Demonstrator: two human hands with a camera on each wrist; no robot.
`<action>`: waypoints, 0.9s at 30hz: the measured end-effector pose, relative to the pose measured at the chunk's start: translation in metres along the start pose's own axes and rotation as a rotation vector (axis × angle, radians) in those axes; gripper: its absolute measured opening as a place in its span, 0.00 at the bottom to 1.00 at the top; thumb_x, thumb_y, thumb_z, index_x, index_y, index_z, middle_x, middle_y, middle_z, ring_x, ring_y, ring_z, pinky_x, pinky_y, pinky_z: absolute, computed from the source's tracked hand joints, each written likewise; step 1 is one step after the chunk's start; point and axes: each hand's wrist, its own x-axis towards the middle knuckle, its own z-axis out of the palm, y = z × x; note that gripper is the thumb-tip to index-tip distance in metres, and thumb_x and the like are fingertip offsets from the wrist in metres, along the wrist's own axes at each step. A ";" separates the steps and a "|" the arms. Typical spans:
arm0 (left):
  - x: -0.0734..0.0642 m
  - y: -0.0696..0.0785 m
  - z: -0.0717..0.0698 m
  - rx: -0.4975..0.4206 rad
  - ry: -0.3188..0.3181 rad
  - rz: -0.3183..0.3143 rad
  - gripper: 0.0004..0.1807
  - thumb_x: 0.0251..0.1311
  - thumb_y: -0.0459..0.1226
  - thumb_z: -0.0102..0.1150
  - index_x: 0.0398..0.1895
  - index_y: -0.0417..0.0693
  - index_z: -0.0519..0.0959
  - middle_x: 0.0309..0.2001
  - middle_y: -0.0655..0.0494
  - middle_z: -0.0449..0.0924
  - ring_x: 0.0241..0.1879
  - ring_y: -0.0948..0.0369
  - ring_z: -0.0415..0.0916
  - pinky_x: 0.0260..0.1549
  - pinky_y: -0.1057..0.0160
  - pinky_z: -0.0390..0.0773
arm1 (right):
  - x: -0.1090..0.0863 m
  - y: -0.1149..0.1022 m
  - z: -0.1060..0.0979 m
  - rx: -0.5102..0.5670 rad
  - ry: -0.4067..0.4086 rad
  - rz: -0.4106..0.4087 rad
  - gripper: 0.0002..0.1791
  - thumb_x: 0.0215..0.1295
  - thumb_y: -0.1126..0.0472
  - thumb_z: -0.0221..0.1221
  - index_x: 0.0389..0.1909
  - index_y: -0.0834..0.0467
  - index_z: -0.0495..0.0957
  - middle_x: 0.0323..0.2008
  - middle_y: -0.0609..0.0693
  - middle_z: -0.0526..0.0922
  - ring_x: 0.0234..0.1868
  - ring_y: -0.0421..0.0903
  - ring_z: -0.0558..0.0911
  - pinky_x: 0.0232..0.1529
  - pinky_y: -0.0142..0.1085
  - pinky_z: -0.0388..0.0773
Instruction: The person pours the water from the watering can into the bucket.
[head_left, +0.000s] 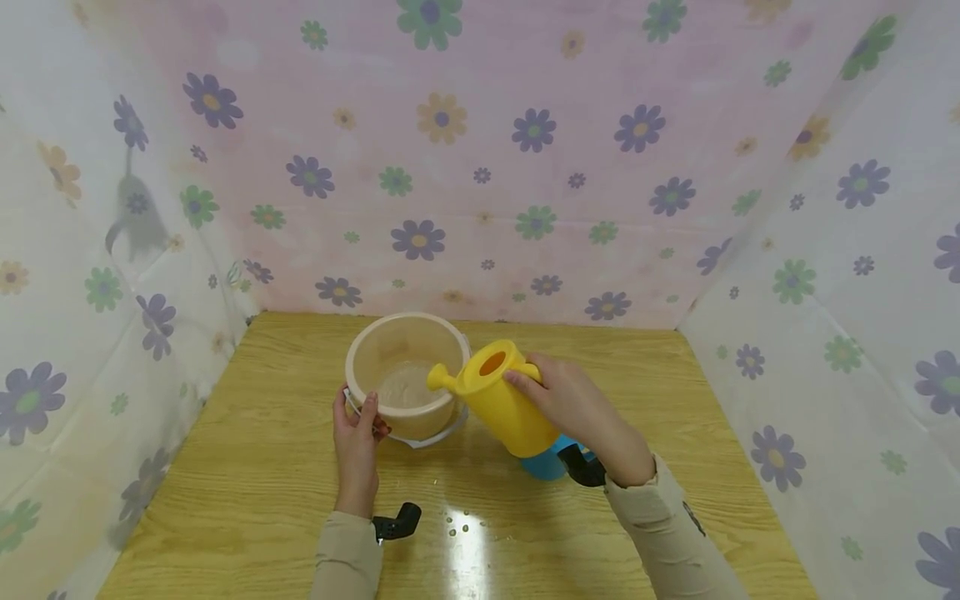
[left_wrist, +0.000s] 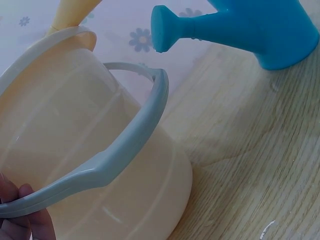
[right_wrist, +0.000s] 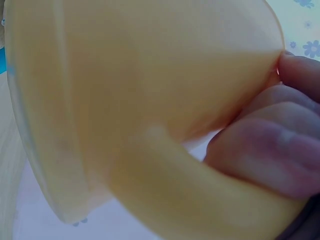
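Observation:
A cream bucket [head_left: 422, 427] stands on the wooden table, with shiny clear liquid at its bottom. Its near side is gripped by my left hand [head_left: 357, 454], thumb by the rim. The bucket's pale grey handle [left_wrist: 131, 142] hangs down the outside, and fingers [left_wrist: 41, 225] of that hand curl at its end. My right hand [head_left: 576, 404] holds a yellow watering can [head_left: 513, 417] by its handle. The can leans left, its spout [head_left: 441, 377] over the bucket's opening. Seen close in the right wrist view, fingers [right_wrist: 265, 145] wrap the can's handle [right_wrist: 200, 190].
Partly hidden under the yellow can, a blue watering can [head_left: 543, 467] stands on the table [head_left: 262, 467]. Several water drops [head_left: 465, 527] lie near the front. Flowered sheets [head_left: 480, 167] enclose the back and both sides. Black wrist mounts [head_left: 399, 522] stick out from the sleeves.

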 end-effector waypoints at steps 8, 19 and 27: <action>0.006 -0.014 -0.002 -0.009 0.010 -0.014 0.32 0.58 0.47 0.54 0.65 0.63 0.53 0.21 0.57 0.69 0.19 0.63 0.67 0.24 0.66 0.73 | -0.004 0.000 -0.001 -0.030 0.015 -0.003 0.21 0.63 0.40 0.45 0.26 0.55 0.68 0.15 0.46 0.64 0.16 0.40 0.66 0.18 0.32 0.65; 0.008 -0.016 -0.002 0.007 0.029 -0.001 0.34 0.55 0.50 0.56 0.64 0.65 0.54 0.22 0.57 0.69 0.18 0.64 0.67 0.24 0.67 0.73 | -0.003 -0.003 0.000 -0.035 0.019 -0.002 0.21 0.63 0.40 0.45 0.25 0.55 0.68 0.15 0.46 0.64 0.15 0.40 0.65 0.18 0.32 0.64; 0.005 -0.008 -0.003 0.007 0.007 0.007 0.35 0.57 0.48 0.55 0.65 0.63 0.52 0.22 0.56 0.69 0.18 0.63 0.67 0.25 0.66 0.73 | -0.001 -0.003 0.002 -0.004 0.014 0.022 0.22 0.62 0.39 0.45 0.27 0.55 0.69 0.16 0.46 0.66 0.16 0.41 0.67 0.19 0.33 0.67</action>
